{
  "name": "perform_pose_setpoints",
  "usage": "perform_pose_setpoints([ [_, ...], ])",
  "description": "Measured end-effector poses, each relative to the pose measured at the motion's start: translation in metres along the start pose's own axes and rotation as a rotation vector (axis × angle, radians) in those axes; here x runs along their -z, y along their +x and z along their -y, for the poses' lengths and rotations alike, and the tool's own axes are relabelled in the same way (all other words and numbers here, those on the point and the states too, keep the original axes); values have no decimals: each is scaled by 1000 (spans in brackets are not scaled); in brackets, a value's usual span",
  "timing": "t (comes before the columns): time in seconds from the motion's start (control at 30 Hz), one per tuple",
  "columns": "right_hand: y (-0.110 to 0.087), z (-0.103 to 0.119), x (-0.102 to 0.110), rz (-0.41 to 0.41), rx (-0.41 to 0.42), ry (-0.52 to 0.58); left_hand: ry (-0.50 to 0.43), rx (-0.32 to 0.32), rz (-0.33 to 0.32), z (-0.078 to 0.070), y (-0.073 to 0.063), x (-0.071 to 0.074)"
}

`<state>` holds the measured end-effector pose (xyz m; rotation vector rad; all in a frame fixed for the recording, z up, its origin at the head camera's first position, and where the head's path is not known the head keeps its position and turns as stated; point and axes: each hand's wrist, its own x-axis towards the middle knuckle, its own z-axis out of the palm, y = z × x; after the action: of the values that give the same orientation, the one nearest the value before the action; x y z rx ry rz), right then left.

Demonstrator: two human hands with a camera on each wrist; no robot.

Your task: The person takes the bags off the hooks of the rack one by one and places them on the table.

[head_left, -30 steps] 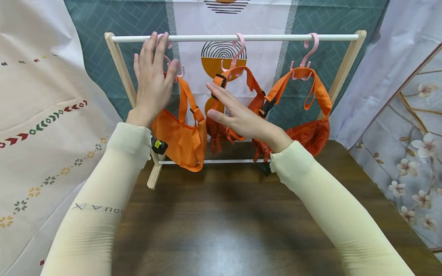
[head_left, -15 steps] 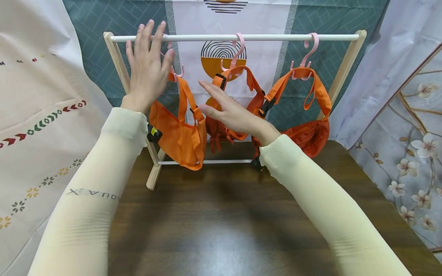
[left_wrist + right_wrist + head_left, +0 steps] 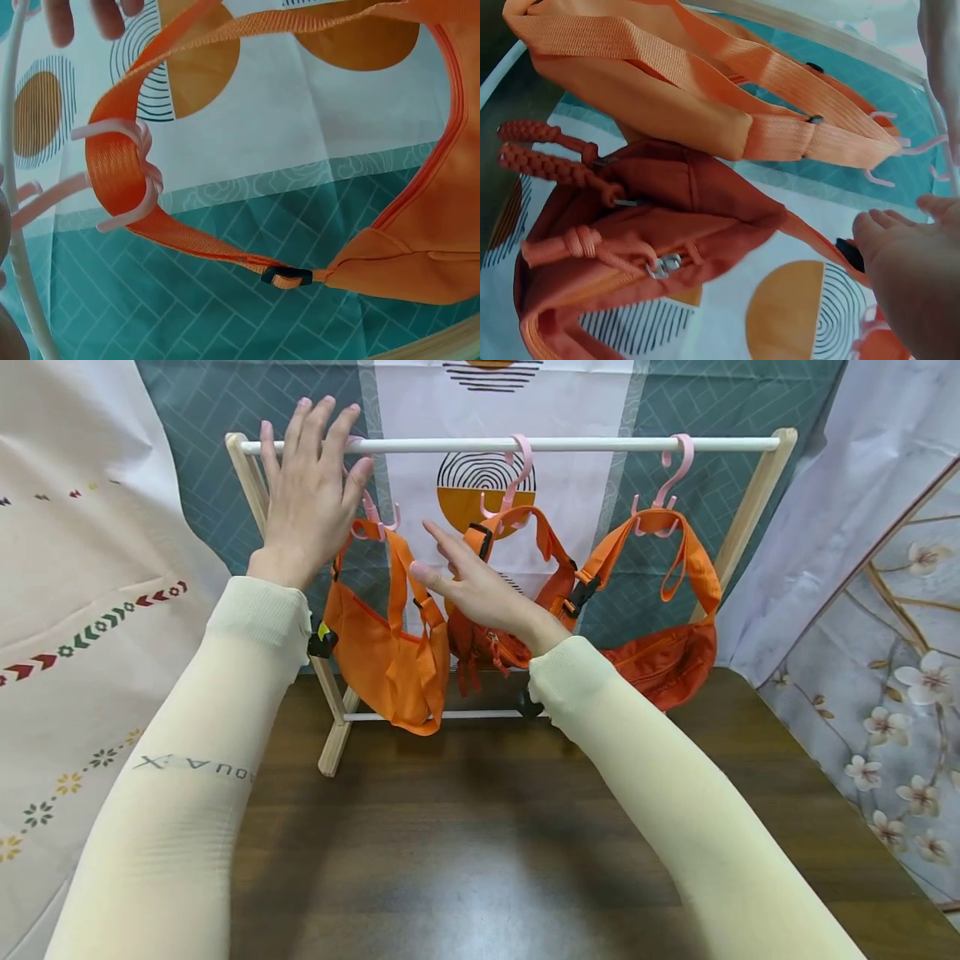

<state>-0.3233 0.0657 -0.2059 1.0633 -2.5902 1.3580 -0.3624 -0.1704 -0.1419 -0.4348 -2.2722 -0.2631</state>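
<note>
My left hand [image 3: 303,502] is raised at the left end of the white rod [image 3: 600,444], fingers extended and spread, overlapping the rod in the head view. Just right of it, a light orange bag [image 3: 386,652] hangs by its strap from a pink hanger [image 3: 45,199]. My right hand [image 3: 491,593], fingers straight and thumb apart, is in front of a darker orange bag [image 3: 667,217] with cord zipper pulls, which hangs in the middle. Neither hand holds anything. A third, red-orange bag [image 3: 667,660] hangs at the right.
Wooden side posts [image 3: 753,514] carry the rod, with a lower white bar [image 3: 480,714] near the brown table [image 3: 450,827]. Patterned cloths hang behind and at both sides. A black buckle [image 3: 581,593] sits on the right bag's strap.
My left hand has shifted left and up, away from the light orange bag, its fingers spreading wider. My right hand has moved left and slightly up. The bags hang nearly where they were.
</note>
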Motion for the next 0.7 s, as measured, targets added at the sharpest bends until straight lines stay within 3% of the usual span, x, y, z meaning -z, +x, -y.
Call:
perform_pose_setpoints([
  [0.23,10,-5,-10,-56,27,53,-1,-2,25,6,5,2],
  [0.47,21,-3,-14,-110,-21,123,19,-35,82,7,7,-1],
  [0.7,30,-1,-19,-168,-22,171,25,-116,33,7,2,-4],
])
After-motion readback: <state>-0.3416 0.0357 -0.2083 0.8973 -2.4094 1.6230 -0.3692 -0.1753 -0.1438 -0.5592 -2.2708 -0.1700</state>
